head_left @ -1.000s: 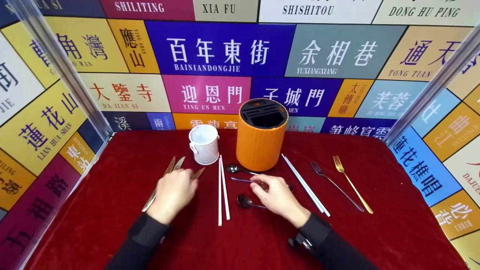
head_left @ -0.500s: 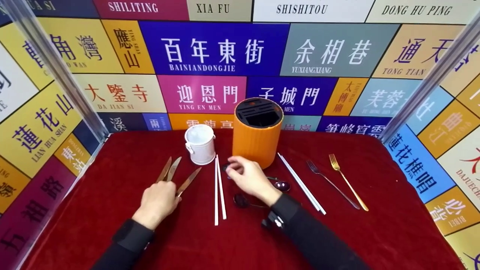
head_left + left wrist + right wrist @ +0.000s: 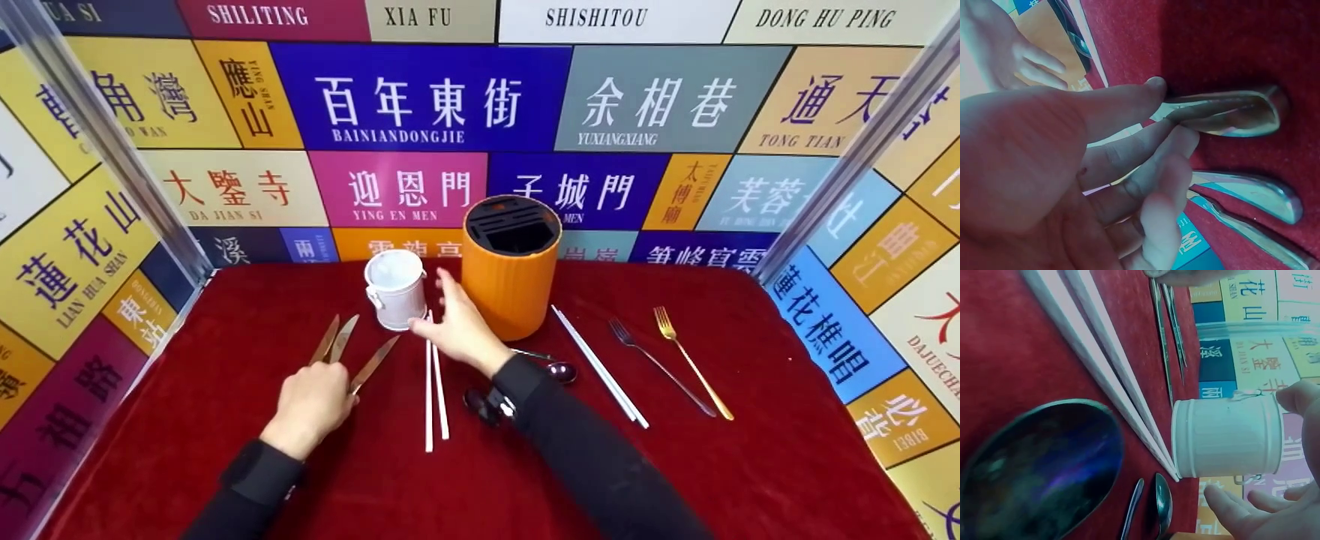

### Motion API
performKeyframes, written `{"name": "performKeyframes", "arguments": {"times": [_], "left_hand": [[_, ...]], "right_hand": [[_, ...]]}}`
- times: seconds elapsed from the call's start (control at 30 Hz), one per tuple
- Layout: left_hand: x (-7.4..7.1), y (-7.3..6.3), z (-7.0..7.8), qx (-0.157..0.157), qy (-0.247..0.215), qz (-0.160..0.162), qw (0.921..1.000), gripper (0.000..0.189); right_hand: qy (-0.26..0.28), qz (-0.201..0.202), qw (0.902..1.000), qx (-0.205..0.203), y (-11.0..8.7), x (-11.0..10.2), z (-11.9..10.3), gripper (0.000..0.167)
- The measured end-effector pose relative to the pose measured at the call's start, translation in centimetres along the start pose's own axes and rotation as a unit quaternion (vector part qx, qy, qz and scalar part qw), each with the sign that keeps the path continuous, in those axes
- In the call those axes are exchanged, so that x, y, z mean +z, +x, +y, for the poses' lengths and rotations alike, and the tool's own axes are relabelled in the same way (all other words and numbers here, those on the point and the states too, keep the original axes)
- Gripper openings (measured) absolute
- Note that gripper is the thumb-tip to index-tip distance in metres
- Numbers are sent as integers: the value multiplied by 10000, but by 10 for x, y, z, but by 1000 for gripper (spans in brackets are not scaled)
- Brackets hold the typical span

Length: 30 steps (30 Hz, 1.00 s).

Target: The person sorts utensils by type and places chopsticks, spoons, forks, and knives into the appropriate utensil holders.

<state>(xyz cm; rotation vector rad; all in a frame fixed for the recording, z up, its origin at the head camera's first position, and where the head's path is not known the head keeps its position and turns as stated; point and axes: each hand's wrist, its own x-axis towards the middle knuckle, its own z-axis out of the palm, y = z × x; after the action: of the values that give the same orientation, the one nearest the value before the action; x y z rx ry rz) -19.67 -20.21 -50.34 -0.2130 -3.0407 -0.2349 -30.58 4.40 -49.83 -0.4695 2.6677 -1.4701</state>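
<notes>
My left hand pinches the handle of a table knife between thumb and fingertips; its blade points away towards the back. Two more knives lie just left of it, their blades showing beyond the knuckles and their handles below the fingers in the left wrist view. My right hand is spread beside a small white bucket with side handles. In the right wrist view the thumb and fingers stand on either side of the bucket's rim end, and the bucket is upright on the cloth.
White chopsticks lie between the hands. A dark spoon and other spoons lie under the right arm. An orange utensil holder stands behind them. Pale chopsticks, a dark fork and a gold fork lie to the right.
My right hand has moved left from over the spoons to the white bucket, its fingers spreading. The left hand has drawn back along the knives to their handles, then stayed nearly still.
</notes>
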Motion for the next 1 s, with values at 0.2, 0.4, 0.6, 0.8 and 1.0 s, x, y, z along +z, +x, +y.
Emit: {"name": "performKeyframes", "arguments": {"times": [0.2,0.4,0.6,0.8,1.0], "left_hand": [[1,-4,-2,10,0,73,10000,26],[3,-5,-1,22,34,163,9999,24],[5,-4,1,-12,39,182,9998,23],[6,-2,1,23,-8,88,10000,22],[4,0,0,129,61,172,9997,23]], "right_hand": [[-252,140,9996,-15,21,19,-1,120],[-175,372,9991,48,37,33,-1,126],[-139,497,9984,240,46,40,6,132],[-18,454,9989,154,52,44,11,130],[90,412,9991,-20,58,47,5,121]]}}
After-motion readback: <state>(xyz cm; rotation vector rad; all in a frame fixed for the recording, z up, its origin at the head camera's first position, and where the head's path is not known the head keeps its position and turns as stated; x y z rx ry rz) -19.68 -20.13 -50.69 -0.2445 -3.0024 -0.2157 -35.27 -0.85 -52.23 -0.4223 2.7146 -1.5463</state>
